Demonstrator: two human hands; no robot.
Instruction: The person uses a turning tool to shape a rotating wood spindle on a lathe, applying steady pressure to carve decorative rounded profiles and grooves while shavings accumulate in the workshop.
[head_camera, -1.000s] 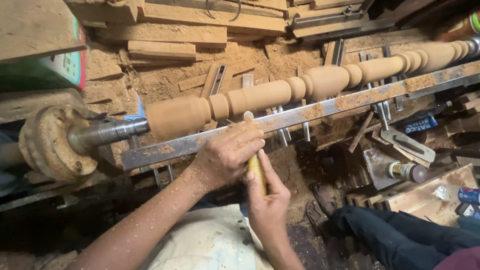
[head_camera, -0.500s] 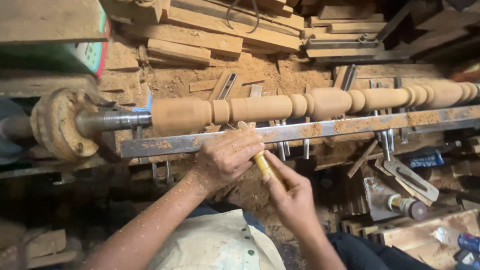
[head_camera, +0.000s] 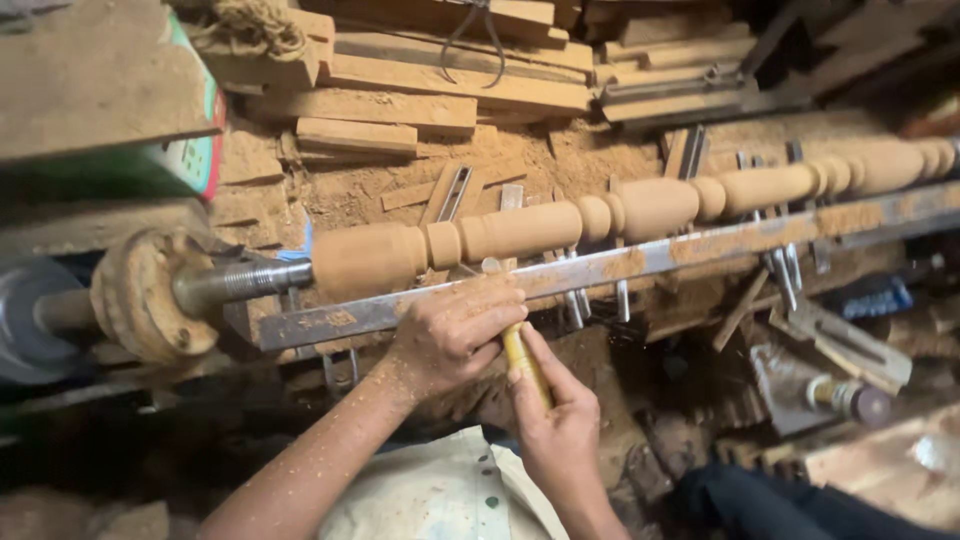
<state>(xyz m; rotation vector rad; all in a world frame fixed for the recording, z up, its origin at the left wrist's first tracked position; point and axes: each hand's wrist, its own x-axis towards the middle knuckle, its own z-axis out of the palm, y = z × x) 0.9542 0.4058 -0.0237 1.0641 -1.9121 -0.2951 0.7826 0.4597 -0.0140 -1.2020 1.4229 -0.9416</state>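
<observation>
- Sawdust covers the workshop bench (head_camera: 520, 175), with planks (head_camera: 400, 100) stacked along the back.
- A turned wooden spindle (head_camera: 560, 225) lies across a lathe, running from left of centre up to the right edge, shaped into beads and long cylinders.
- Its left end meets a threaded metal shaft (head_camera: 235, 282) and a rusty round faceplate (head_camera: 140, 305).
- A rusty steel rest bar (head_camera: 620, 265) runs just below the spindle, along its length.
- The left hand (head_camera: 455, 335), dusted with wood chips, lies curled over the bar, fingers closed on the tool's front end; the blade is hidden beneath them.
- The right hand (head_camera: 560, 420) grips the chisel's yellow handle (head_camera: 525, 365) from below, just beside the left hand.
- Metal clamps (head_camera: 840, 345) lie lower right, under the bar.
</observation>
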